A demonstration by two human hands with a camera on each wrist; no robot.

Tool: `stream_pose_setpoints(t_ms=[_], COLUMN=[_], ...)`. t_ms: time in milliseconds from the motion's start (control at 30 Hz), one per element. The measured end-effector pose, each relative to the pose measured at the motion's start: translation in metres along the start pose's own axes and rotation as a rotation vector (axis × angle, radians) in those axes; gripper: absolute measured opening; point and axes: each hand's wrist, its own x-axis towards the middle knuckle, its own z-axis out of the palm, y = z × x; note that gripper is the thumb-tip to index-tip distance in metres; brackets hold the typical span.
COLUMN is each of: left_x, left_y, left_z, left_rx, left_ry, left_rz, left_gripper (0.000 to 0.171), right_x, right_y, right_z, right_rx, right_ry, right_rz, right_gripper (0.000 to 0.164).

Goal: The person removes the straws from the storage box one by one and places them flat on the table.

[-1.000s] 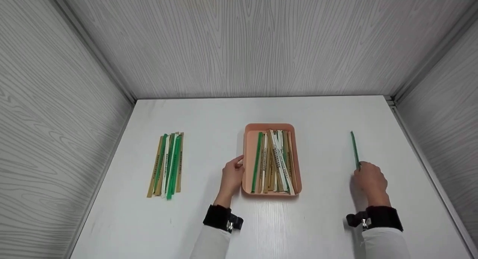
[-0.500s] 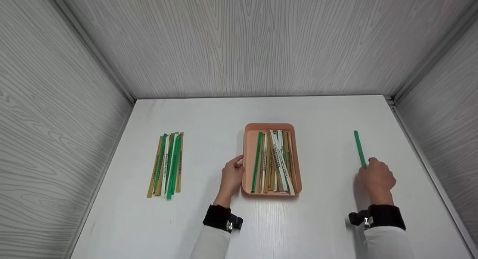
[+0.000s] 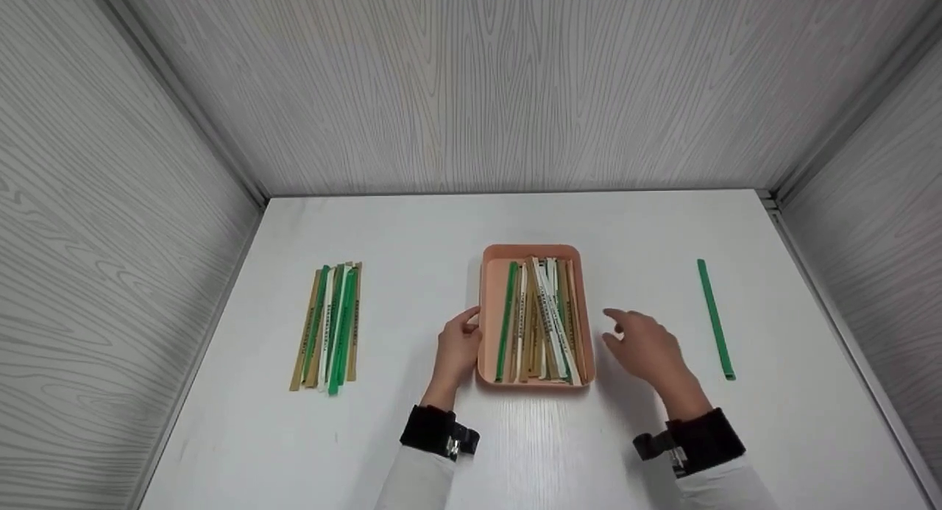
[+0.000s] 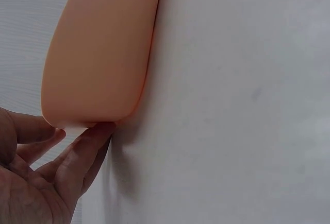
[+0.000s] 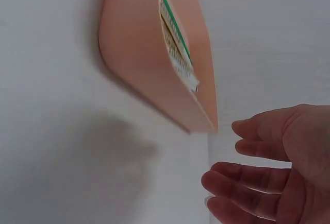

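A pink rectangular tray (image 3: 487, 311) in the middle of the table holds several long, slim paper-wrapped straws (image 3: 544, 319) in green, brown and white. At the tray's left side my left hand (image 3: 458, 348) rests its fingertips against the outer wall; in the left wrist view these fingers (image 4: 77, 167) are mostly straight. My right hand (image 3: 647, 348) hovers just right of the tray, fingers spread and holding nothing. Its loose fingers (image 5: 252, 183) show beside the tray wall in the right wrist view. A single green wrapped straw (image 3: 714, 315) lies on the table to the right.
A bundle of wrapped straws (image 3: 342, 326) in green, brown and white lies on the left of the white table (image 3: 412, 252). Grey wood-grain panels (image 3: 471, 90) stand behind it and along both sides.
My right hand has let go of the green straw on the right, leaving it on the table, and has moved left to beside the tray. My left hand has stayed at the tray.
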Motion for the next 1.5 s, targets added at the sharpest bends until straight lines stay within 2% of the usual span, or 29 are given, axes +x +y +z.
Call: stream_pose_setpoints(t_ms=[233,400,633,867,967,1267,1500], left_x=[0.001,0.001,0.0,0.0,0.0,0.0,-0.002], left_y=[-0.001,-0.002,0.0,0.001,0.001,0.001,0.002], left_z=[0.0,0.0,0.001,0.0,0.001,0.001,0.001], left_rx=[0.003,0.018,0.014,0.008,0.006,-0.002,-0.014], left_ry=[0.006,0.002,-0.003,-0.003,-0.002,-0.006,-0.007], left_rz=[0.006,0.011,-0.018,-0.015,-0.017,-0.019,-0.027], left_gripper=[0.045,0.046,0.046,0.046,0.046,0.046,0.044], right_x=[0.003,0.01,0.017,0.018,0.019,0.018,0.021], right_y=[-0.047,-0.061,-0.065,-0.062,-0.06,-0.057,-0.057], right_z=[0.033,0.049,0.064,0.075,0.078,0.079,0.077], right_rx=[-0.067,-0.146,-0.177,-0.232,-0.233,-0.215,-0.232], right_ry=[0.073,0.096,0.051,0.064,0.079,0.169,0.096], right_rz=[-0.16,-0.158,-0.082,-0.087,-0.092,-0.145,-0.092], right_gripper=[0.034,0.035,0.04,0.044,0.041,0.014,0.016])
